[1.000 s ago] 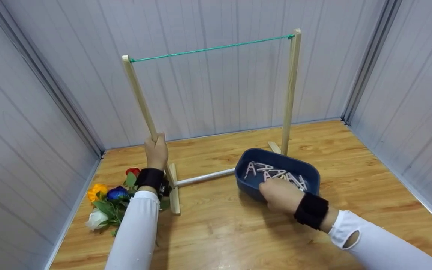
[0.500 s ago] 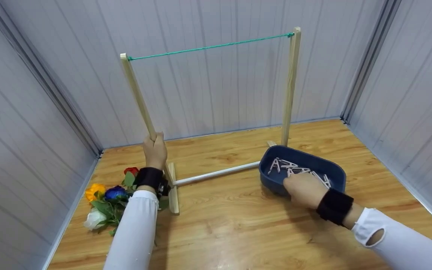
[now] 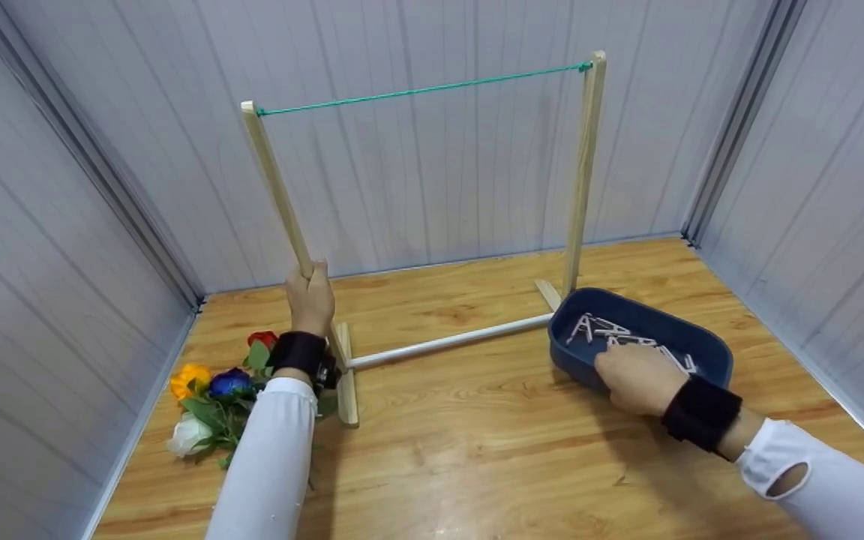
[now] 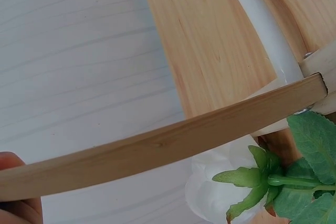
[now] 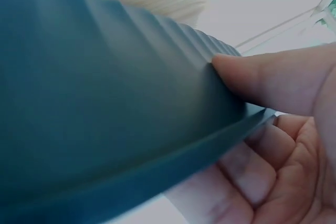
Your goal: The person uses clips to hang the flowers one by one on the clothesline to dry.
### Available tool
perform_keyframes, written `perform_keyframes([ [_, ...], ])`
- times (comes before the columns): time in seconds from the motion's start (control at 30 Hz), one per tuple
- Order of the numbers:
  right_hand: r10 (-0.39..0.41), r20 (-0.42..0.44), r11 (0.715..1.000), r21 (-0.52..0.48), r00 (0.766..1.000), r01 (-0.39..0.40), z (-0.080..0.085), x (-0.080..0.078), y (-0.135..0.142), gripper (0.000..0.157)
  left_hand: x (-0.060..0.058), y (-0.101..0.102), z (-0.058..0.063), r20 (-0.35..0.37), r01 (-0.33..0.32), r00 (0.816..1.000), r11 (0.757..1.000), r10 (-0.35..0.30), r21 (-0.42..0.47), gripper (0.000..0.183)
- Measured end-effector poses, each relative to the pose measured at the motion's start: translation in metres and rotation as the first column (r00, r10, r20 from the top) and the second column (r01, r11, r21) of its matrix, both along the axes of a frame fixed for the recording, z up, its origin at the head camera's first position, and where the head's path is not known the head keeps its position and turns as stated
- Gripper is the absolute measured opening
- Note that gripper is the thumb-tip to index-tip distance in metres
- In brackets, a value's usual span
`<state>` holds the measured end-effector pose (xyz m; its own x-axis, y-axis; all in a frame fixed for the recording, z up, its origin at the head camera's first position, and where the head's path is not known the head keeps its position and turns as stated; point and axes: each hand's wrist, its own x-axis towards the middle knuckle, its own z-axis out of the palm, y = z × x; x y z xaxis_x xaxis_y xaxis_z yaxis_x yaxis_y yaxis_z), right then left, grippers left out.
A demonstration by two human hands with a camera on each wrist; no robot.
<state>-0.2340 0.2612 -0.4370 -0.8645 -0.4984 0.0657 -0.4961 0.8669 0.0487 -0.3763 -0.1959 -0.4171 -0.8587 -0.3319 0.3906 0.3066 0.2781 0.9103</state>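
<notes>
In the head view my left hand [image 3: 310,300] grips the left wooden post [image 3: 274,180] of a clothesline stand, low on its length. The left wrist view shows that post slanting away from my curled fingers to its foot. On the right, my right hand [image 3: 642,379] holds a dark blue plastic basin [image 3: 567,361] by its near rim. Several pale pink clothespins [image 3: 631,340] lie inside, some hidden behind the hand. From the right wrist, my thumb [image 5: 262,74] presses the basin's outer wall while the fingers curl over the rim.
A green cord [image 3: 424,91] joins the two post tops, and a white rod [image 3: 447,345] links the feet. The right post [image 3: 586,172] stands just behind the basin. Artificial roses [image 3: 229,384] lie left of the left arm. Panel walls enclose the wooden floor.
My right hand has moved the basin with the clothespins rightward, uncovering more of the white rod and the right foot. The left hand stays on the post.
</notes>
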Motion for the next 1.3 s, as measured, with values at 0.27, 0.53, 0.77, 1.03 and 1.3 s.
perform_keyframes([
  [0.27,-0.119,0.061,0.992,-0.029,0.991,0.121,-0.004,-0.015,0.014,0.015,0.000,0.002,0.000,0.016,0.001,1.000,1.000,-0.001,0.014,0.050],
  [0.53,-0.226,0.171,0.963,-0.108,0.959,0.246,-0.003,-0.041,0.024,0.005,-0.002,0.006,0.000,0.013,0.019,1.000,1.000,-0.019,0.004,0.050],
  [0.77,-0.263,0.208,0.951,-0.107,0.942,0.289,-0.007,-0.058,0.023,0.003,-0.003,0.008,-0.001,-0.001,0.022,1.000,1.000,-0.022,-0.003,0.050],
  [1.03,-0.262,0.209,0.960,-0.047,0.942,0.278,-0.048,-0.111,0.049,0.006,-0.002,0.007,-0.002,0.015,0.026,1.000,1.000,-0.027,0.010,0.050],
  [1.3,-0.233,0.202,0.967,-0.059,0.951,0.249,-0.083,-0.136,0.065,0.003,-0.002,0.005,-0.004,0.021,0.028,0.999,0.999,-0.028,0.018,0.050],
])
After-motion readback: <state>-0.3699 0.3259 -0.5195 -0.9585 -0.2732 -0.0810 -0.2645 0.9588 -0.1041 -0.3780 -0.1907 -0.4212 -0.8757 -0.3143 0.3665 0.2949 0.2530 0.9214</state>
